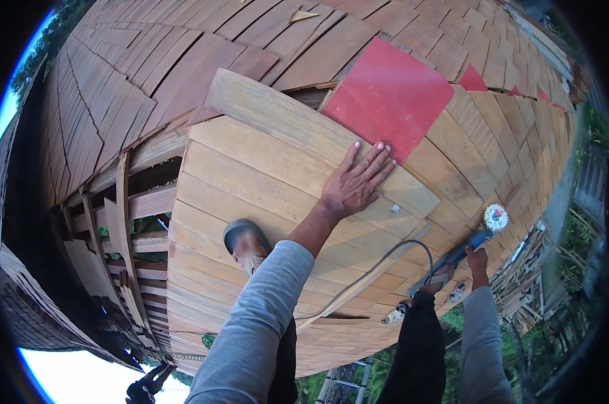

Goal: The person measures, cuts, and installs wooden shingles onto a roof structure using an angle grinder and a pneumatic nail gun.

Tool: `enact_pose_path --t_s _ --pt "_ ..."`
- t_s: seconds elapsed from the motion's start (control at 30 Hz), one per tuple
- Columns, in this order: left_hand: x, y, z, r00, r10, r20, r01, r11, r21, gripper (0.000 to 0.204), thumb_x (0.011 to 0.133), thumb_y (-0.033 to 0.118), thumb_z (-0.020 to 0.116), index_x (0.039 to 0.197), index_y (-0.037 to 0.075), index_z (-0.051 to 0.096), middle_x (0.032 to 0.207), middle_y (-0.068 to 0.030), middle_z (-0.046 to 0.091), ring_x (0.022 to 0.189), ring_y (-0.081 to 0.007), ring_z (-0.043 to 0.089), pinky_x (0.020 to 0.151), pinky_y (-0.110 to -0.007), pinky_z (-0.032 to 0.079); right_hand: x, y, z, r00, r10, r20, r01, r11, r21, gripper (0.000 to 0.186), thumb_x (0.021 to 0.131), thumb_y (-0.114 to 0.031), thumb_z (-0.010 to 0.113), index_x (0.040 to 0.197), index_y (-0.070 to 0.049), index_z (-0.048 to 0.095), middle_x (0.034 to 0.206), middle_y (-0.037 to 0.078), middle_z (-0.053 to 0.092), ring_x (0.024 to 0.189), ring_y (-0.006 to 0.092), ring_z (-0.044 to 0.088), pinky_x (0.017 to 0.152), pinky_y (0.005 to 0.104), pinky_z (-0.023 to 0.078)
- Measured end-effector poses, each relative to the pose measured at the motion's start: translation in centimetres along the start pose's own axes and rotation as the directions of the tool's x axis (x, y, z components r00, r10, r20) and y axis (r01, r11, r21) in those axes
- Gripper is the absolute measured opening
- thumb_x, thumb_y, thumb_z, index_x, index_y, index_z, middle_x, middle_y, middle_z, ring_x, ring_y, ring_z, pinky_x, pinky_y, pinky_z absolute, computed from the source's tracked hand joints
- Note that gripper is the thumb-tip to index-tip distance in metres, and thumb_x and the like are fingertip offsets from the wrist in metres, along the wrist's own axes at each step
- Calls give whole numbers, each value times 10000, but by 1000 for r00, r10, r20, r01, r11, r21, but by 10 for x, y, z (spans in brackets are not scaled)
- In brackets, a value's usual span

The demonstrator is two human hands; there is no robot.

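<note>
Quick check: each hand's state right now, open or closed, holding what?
Left hand: open, laid flat on the wooden board.
Right hand: closed, holding the grinder.

A roof of tan wooden shingles (251,178) carries a long, pale, flat wooden board (284,124), a red rectangular sheet (392,94) far right of centre, and a thin dark cable (412,241) near right.

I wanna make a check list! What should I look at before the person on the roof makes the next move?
1. Left hand flat on the long board: ok.
2. Right hand gripping the blue power tool: ok.
3. Toothed disc away from the left hand: ok.
4. Disc stopped: cannot tell.
5. Cord clear of the disc: ok.
6. Roof all covered: not ok, bare beams show on the left.
</note>
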State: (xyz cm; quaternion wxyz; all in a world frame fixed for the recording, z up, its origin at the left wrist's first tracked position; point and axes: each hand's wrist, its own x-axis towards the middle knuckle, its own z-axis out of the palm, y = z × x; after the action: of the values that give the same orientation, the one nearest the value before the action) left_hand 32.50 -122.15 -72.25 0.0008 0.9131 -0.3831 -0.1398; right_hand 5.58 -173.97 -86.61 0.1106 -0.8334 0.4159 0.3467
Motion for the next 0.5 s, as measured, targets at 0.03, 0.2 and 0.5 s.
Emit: enact_pose_path --t_s 0.03,0.2,0.5 --pt "-25 -10 6 996 -9 91 4 999 47 778 1000 569 497 1645 204 259 1736 -60 176 1610 -229 113 1282 -569 67 -47 -45 30 987 -144 -74 144 990 1 423 951 -382 724 1176 -45 604 1018 87 694 823 254 673 745 403 554" --pt "-48 -27 3 992 -32 124 24 997 68 757 1013 540 485 1646 195 253 1735 -59 178 1610 -232 110 1288 -550 54 -165 -258 -79 666 -679 -310 746 589 311 136 980 -155 696 969 -20 705 779 117 688 645 242 650 636 353 516" --pt "-37 -23 -1 994 -27 109 37 995 -90 573 1076 289 298 1637 180 259 1728 -4 213 1602 -177 143 1313 -495 -7 -325 -636 -156 -360 -919 -163 930 -340 -139 169 932 -230 729 948 -78 657 850 89 685 761 319 698 646 425 570"
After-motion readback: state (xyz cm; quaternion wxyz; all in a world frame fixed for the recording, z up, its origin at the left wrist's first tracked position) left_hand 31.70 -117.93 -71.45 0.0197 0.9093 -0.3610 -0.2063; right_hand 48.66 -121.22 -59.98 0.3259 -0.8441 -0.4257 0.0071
